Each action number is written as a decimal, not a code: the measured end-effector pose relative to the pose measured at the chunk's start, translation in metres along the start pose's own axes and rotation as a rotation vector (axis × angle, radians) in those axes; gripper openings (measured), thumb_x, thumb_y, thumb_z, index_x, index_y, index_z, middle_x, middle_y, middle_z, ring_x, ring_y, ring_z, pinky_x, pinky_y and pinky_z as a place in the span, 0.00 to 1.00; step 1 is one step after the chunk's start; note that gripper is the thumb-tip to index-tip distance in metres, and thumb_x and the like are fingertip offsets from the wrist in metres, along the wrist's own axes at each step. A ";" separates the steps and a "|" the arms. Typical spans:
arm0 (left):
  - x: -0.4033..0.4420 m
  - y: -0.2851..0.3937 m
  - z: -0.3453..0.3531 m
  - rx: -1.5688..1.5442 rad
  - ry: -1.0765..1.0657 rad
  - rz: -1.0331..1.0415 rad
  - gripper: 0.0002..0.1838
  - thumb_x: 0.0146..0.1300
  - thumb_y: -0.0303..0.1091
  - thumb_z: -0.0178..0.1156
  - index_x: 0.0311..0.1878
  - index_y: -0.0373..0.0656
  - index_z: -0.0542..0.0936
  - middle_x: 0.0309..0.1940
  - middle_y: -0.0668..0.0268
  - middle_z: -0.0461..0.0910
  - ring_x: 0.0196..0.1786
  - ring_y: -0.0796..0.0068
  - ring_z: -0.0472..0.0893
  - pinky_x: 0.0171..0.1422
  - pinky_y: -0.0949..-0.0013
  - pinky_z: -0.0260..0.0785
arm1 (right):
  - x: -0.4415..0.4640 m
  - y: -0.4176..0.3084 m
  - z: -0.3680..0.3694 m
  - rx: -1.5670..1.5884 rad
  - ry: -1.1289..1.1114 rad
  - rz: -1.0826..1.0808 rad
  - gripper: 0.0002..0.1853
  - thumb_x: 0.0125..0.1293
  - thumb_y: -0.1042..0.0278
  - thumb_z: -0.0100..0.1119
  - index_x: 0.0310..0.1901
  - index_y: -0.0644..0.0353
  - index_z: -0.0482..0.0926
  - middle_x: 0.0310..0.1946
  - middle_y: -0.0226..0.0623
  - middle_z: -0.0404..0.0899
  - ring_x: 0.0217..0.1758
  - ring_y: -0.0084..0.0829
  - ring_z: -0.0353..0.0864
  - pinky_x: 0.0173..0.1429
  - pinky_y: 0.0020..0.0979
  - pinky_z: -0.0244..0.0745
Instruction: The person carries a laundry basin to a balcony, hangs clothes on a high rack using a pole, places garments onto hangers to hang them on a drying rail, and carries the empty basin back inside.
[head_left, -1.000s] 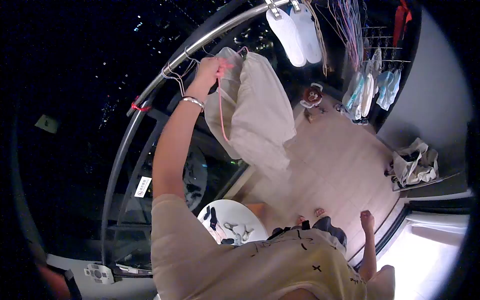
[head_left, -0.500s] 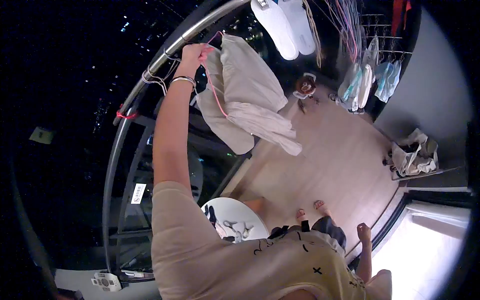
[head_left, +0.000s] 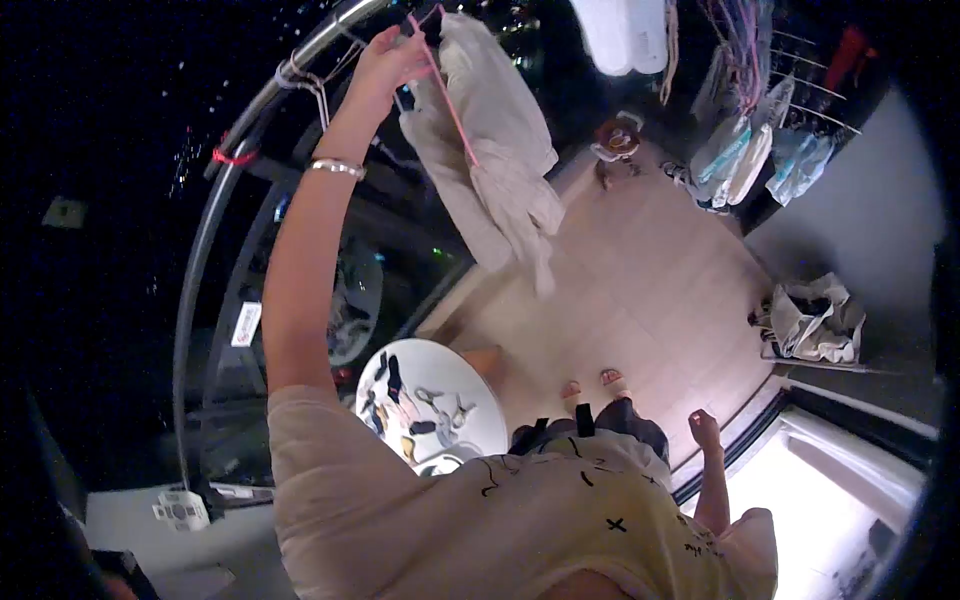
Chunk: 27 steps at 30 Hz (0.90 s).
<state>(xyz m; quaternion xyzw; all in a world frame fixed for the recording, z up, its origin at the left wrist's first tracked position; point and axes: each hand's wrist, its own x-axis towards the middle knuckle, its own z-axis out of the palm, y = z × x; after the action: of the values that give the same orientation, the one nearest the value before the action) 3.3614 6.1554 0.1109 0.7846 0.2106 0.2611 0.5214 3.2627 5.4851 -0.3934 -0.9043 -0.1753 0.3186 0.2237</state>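
My left hand (head_left: 392, 66) is raised beside the metal rail (head_left: 285, 85) at the upper left. Its fingers are loosened and partly apart, close to a pink clothes hanger (head_left: 448, 92). From this hanger hangs a pale beige garment (head_left: 495, 95) with long, loose folds. The hanger's hook is outside the view. Low on the right, my right hand (head_left: 704, 428) hangs by my side with its fingers curled, and nothing shows in it.
A round white table (head_left: 480, 400) with socks and small items stands below my left arm. White insoles (head_left: 622, 35) hang at the top. Hanging laundry (head_left: 735, 160) is at upper right, a bag (head_left: 815, 318) by the wall. A bright doorway (head_left: 800, 510) lies lower right.
The fingers of my left hand have loosened from their closed grip on the hanger. The garment appears higher and narrower. The whole view has shifted, bringing more of the white table into sight.
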 end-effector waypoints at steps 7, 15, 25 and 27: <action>-0.212 -0.002 -0.024 0.111 0.169 0.140 0.25 0.56 0.30 0.57 0.58 0.40 0.64 0.53 0.63 0.67 0.53 0.71 0.69 0.53 0.72 0.66 | 0.054 -0.007 -0.011 -0.202 -0.141 -0.266 0.09 0.55 0.59 0.52 0.33 0.54 0.75 0.27 0.42 0.78 0.33 0.43 0.78 0.37 0.37 0.73; -0.593 -0.143 -0.057 0.003 0.964 -0.707 0.21 0.57 0.34 0.56 0.54 0.43 0.69 0.50 0.65 0.71 0.50 0.73 0.71 0.51 0.70 0.65 | 0.163 -0.028 -0.018 -0.408 -0.372 -0.676 0.11 0.55 0.56 0.52 0.31 0.54 0.73 0.25 0.39 0.77 0.30 0.42 0.76 0.33 0.41 0.72; -0.913 -0.260 0.004 -0.239 1.297 -1.170 0.17 0.57 0.39 0.56 0.48 0.42 0.73 0.39 0.67 0.76 0.41 0.78 0.73 0.41 0.73 0.64 | 0.165 -0.187 0.033 -0.724 -0.386 -0.952 0.06 0.56 0.63 0.54 0.31 0.55 0.73 0.25 0.38 0.77 0.30 0.37 0.78 0.34 0.35 0.72; -0.948 -0.311 0.002 -0.203 1.199 -1.268 0.18 0.55 0.40 0.57 0.47 0.42 0.74 0.39 0.63 0.77 0.43 0.72 0.75 0.45 0.71 0.66 | 0.129 -0.219 0.064 -0.727 -0.413 -1.023 0.06 0.56 0.63 0.54 0.32 0.55 0.73 0.24 0.38 0.77 0.29 0.37 0.77 0.33 0.35 0.72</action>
<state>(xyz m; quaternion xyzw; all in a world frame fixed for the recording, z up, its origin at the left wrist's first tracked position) 2.6097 5.6969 -0.3587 0.2002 0.8211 0.3078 0.4370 3.2776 5.7471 -0.3889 -0.6452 -0.7186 0.2594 -0.0112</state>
